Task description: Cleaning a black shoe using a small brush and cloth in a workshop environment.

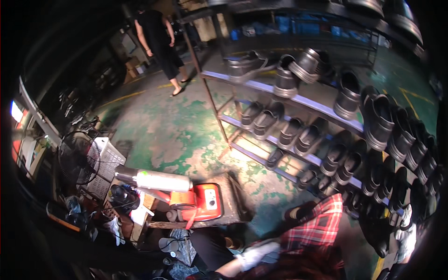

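My left hand (259, 254), in a white glove, reaches across my lap beside red plaid cloth (311, 224). Its fingers look stretched out, though blurred, and I see nothing in them. At the far right, near the rack, my right hand (407, 238) also wears a white glove. It appears closed at the edge of a black shoe (377, 235), which hangs toe down; shadow and blur hide the exact grip. Rows of black shoes (349, 93) fill the tilted-looking metal rack (261, 86) ahead and to the right.
A red machine with a silver cylinder (203, 203) stands on a low wooden bench (238, 205) to the left. Beyond it are a black fan (79, 158) and a white plastic crate (105, 161). Another person (158, 42) in dark clothes is upright on the green, worn floor (163, 121).
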{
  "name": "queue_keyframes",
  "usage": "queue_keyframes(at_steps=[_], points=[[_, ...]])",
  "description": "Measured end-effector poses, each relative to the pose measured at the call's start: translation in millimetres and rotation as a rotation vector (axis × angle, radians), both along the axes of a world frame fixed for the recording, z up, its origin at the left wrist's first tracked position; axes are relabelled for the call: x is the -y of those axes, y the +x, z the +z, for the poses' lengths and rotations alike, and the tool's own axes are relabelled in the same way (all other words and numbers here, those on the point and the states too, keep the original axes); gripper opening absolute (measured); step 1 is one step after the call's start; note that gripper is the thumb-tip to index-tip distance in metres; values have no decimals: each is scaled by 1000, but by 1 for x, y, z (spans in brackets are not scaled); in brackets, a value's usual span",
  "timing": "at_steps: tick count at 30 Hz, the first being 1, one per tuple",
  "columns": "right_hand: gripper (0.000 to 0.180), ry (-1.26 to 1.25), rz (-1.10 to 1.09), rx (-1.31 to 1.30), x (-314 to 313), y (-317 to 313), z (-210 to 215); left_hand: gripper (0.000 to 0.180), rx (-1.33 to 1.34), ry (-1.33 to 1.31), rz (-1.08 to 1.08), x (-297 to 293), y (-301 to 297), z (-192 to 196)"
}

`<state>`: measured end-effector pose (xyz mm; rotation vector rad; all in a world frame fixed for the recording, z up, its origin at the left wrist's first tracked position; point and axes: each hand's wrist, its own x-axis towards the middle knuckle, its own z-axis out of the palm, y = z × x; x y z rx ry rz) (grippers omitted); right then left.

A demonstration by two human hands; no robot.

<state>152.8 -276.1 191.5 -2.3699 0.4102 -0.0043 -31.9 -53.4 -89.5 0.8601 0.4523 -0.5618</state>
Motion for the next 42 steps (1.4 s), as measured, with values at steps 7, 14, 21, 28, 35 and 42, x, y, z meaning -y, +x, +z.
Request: queue_keyframes(at_steps=[7, 14, 21, 28, 35, 42], points=[[34, 73, 663, 243, 88, -41, -108, 71, 73, -141, -233, 46, 47, 72], [26, 538, 944, -207, -52, -73, -157, 48, 147, -917, 434, 28, 24, 17], [23, 945, 1019, -623, -75, -89, -150, 57, 84, -636, 636, 5, -33, -14], [36, -6, 1088, -415, 14, -79, -241, 47, 204, 143, 678, -22, -104, 20], [26, 520, 1126, -586, 26, -80, -288, 96, 167, -73, 630, -67, -105, 42], [15, 429, 1031, 66, -26, 42, -346, 107, 233, -49, 598, -84, -98, 41]])
